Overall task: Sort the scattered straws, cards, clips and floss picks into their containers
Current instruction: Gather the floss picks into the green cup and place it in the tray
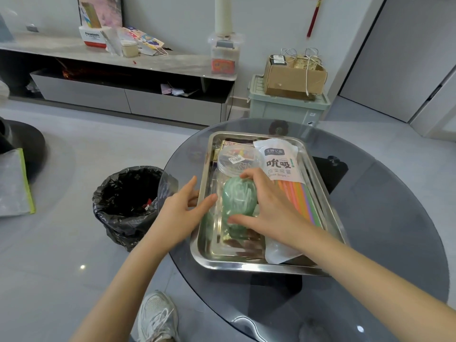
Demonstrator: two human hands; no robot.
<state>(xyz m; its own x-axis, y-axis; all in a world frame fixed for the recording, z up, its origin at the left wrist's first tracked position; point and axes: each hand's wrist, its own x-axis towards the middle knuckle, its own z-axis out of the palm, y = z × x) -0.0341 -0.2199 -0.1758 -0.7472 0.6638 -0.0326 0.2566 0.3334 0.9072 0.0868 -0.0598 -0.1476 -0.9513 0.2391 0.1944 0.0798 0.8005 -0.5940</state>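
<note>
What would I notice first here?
A right hand grips a clear plastic jar of green floss picks in a shiny steel tray on a round dark glass table, with the open left hand beside it. Bright rainbow straws in a white-labelled bag lie along the tray's right side.

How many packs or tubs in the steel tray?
3: clear round plastic tub at the far middle; white pouch of coloured straws along the right side; green-filled clear pack in the right hand. Others may be hidden.
</note>
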